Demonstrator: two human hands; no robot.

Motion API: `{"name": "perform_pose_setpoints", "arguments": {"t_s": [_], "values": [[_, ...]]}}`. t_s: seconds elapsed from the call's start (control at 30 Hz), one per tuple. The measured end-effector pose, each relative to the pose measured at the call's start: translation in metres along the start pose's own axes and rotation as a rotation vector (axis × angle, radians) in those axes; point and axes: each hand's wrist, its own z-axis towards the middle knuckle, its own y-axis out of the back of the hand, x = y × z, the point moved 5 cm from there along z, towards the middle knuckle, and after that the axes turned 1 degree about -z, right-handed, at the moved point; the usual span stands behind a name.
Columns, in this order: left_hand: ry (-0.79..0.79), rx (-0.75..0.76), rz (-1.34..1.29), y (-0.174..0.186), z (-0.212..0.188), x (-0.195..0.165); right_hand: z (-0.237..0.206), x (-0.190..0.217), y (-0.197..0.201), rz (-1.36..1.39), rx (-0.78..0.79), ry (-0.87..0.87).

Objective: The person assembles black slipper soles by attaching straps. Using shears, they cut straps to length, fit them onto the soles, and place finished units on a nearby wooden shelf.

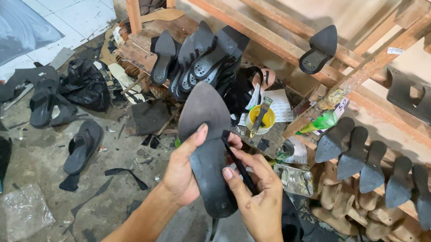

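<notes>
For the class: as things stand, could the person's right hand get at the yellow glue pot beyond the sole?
Probably not straight away: the right hand pinches a black strap against the sole. The yellow glue pot stands just beyond, uncovered, with a tool resting in it.

Left hand (182, 169) grips a black shoe sole (206, 147); right hand (255, 195) presses a black strap (237, 165) against it.

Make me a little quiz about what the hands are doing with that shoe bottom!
1. True or false: the left hand grips the black sole.
2. What does the right hand pinch against the sole?
A. a black strap
B. a red brush
C. a hammer
3. Fill in: the small yellow pot beyond the sole has a ____ standing in it.

Key:
1. True
2. A
3. brush
</notes>
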Motion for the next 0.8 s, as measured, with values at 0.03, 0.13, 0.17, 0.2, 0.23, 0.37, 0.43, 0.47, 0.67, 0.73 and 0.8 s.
{"name": "perform_pose_setpoints", "arguments": {"t_s": [0.03,0.13,0.17,0.2,0.23,0.37,0.43,0.47,0.67,0.73,0.8], "values": [[-0.002,-0.010,-0.011,-0.001,0.000,-0.001,-0.001,-0.002,0.000,-0.013,0.010,-0.014],[-0.021,-0.034,-0.009,-0.002,0.001,-0.004,-0.001,-0.010,0.002,0.002,0.022,-0.027],[-0.031,-0.042,-0.001,-0.002,0.001,-0.003,0.000,-0.014,0.002,0.016,0.024,-0.025],[-0.046,-0.065,-0.004,-0.001,0.002,-0.003,-0.001,-0.020,0.002,0.060,0.022,-0.076],[-0.062,-0.088,-0.007,0.001,0.002,-0.002,-0.001,-0.027,0.002,0.105,0.021,-0.127],[-0.091,-0.162,-0.014,0.009,0.003,0.004,-0.006,-0.048,0.005,0.210,-0.028,-0.277],[-0.103,-0.157,-0.008,0.011,0.004,0.006,-0.007,-0.050,0.006,0.218,-0.023,-0.247],[-0.110,-0.153,-0.003,0.012,0.005,0.006,-0.008,-0.050,0.006,0.223,-0.020,-0.229],[-0.138,-0.185,0.052,0.015,0.003,0.006,-0.006,-0.041,0.005,0.173,0.003,-0.210],[-0.141,-0.259,0.111,0.018,0.002,0.005,-0.005,-0.030,0.004,0.143,0.055,-0.118],[-0.169,-0.284,0.149,0.020,0.001,0.004,-0.005,-0.021,0.002,0.053,0.115,-0.052]]}}
